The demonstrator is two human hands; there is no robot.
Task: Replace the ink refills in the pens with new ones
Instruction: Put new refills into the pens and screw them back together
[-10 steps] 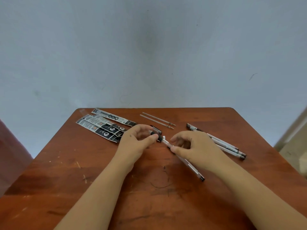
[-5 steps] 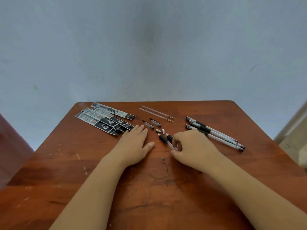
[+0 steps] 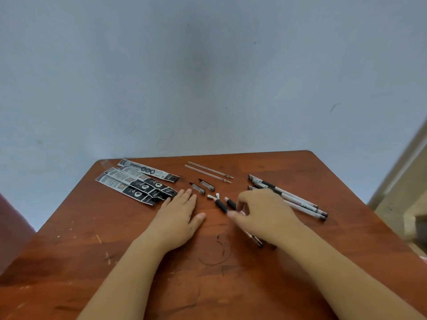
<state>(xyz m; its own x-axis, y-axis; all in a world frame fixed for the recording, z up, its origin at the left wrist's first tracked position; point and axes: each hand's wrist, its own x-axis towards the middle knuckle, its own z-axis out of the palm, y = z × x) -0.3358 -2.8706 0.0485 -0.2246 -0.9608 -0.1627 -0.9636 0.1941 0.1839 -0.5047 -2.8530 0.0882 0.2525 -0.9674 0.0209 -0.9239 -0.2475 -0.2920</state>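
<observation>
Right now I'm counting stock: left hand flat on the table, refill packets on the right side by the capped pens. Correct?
Not quite. The head view shows the refill packets on the left side, beyond the left hand, which does lie flat on the table; the capped pens are right.

Scratched wood table (image 3: 288,167), grey wall (image 3: 208,77).

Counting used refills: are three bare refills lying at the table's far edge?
No, only two bare refills lie side by side there.
</observation>
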